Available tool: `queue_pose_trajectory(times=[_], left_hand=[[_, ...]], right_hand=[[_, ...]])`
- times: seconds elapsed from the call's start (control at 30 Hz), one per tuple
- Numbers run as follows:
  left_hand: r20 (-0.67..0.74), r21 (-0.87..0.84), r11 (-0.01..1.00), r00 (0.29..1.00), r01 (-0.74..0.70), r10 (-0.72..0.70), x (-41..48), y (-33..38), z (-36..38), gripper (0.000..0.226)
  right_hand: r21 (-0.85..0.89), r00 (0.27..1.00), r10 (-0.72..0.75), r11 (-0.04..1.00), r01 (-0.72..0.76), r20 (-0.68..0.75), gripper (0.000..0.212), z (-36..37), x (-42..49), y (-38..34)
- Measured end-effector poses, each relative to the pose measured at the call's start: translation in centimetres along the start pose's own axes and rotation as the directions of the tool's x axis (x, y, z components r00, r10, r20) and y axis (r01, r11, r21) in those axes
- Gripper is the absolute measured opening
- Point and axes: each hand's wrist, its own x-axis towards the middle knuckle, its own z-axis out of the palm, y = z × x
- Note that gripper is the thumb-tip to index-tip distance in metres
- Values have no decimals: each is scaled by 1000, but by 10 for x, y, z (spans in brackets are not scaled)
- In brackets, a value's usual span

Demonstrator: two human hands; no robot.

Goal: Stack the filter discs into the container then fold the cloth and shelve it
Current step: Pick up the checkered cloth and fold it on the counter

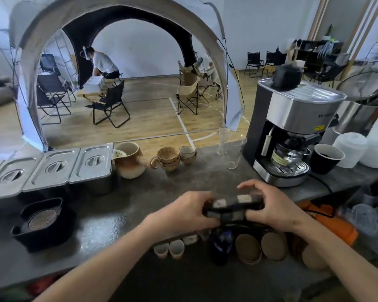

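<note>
— Holding the dark checked cloth with pale squares (232,209) over the near edge of the grey stone counter (140,199), both hands are closing on it: the left hand (189,211) is gripping its left end, the right hand (268,207) its right end, with a few right fingers (248,184) lifting off the far side.

— So the folding is well along?

— It is looking that way; the cloth is bunching into a compact roll. The black square plastic container (42,223), sitting at the near left well apart from the hands, is already showing a round mesh filter disc (41,218) inside.

— How should the fold be finished?

— I would be pressing the ends level and keeping the edges tucked under the thumbs, so nothing is slipping loose on the way to the shelf (238,247) below the counter edge, where small cups are lining up.

— Which way is the bundle lying?

— Its long axis is running left to right, tilting slightly up toward the right, with the flat side facing up and toward the wearer.
</note>
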Motion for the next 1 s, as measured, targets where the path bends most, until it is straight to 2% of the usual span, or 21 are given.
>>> queue_pose_trajectory(times=[0.1, 0.17, 0.2, 0.23, 0.3, 0.37, 0.43, 0.47, 0.5, 0.53, 0.57, 0.6, 0.63, 0.67, 0.73, 0.77, 0.87, 1.0], left_hand=[[60, -390, 908, 988, 155, -143, -5, -13, -48, 39], [82, -620, 751, 971, 227, -226, -4, -26, -64, 49], [122, -709, 654, 960, 263, -254, -3, -34, -66, 49], [170, -764, 571, 948, 300, -270, -3, -40, -65, 51], [222, -767, 519, 916, 376, -335, -6, -50, -53, 65], [143, -698, 597, 894, 396, -425, -7, -54, -37, 70], [-72, -535, 755, 870, 380, -488, -5, -55, -24, 59], [-209, -372, 843, 849, 390, -485, -4, -55, -20, 55], [-352, -150, 889, 817, 433, -458, -3, -52, -17, 53], [-488, 56, 873, 776, 485, -400, -3, -50, -15, 51], [-587, 188, 835, 741, 517, -326, -3, -47, -12, 51], [-642, 267, 809, 723, 524, -257, -3, -42, -8, 52], [-659, 318, 806, 728, 500, -191, 0, -38, -4, 52], [-627, 369, 809, 765, 458, -147, 2, -36, 2, 54], [-470, 447, 822, 875, 353, -120, 8, -38, 16, 59], [-378, 462, 825, 914, 325, -148, 11, -41, 22, 61], [-225, 406, 844, 933, 351, -280, 14, -53, 37, 65], [-247, 446, 820, 930, 359, -273, 24, -52, 51, 64]], right_hand=[[219, 999, 50, 974, -49, 0, 48, -5, 32, -22], [362, 993, 120, 926, -111, -2, 37, -1, 54, -28], [379, 985, 173, 911, -160, -1, 33, 3, 65, -28], [367, 971, 239, 902, -228, 14, 31, 8, 73, -27], [295, 930, 358, 883, -366, 82, 38, 20, 81, -25], [151, 922, 378, 910, -386, 83, 56, 29, 79, -24], [-112, 947, 320, 940, -323, -44, 73, 34, 73, -21], [-257, 956, 263, 922, -289, -131, 76, 37, 70, -19], [-373, 957, 179, 892, -255, -227, 73, 41, 66, -19], [-440, 950, 56, 876, -195, -308, 65, 47, 63, -19], [-475, 935, -88, 875, -92, -343, 55, 53, 62, -19], [-490, 924, -214, 871, 33, -317, 49, 60, 62, -22], [-501, 926, -296, 853, 145, -236, 46, 66, 64, -24], [-506, 937, -326, 833, 222, -124, 47, 73, 68, -26], [-529, 967, -244, 812, 247, 76, 51, 88, 77, -24], [-555, 975, -181, 802, 223, 130, 52, 95, 80, -21], [-624, 981, -114, 758, 189, 160, 55, 105, 84, -6], [-645, 980, -144, 738, 200, 138, 55, 102, 84, 10]])
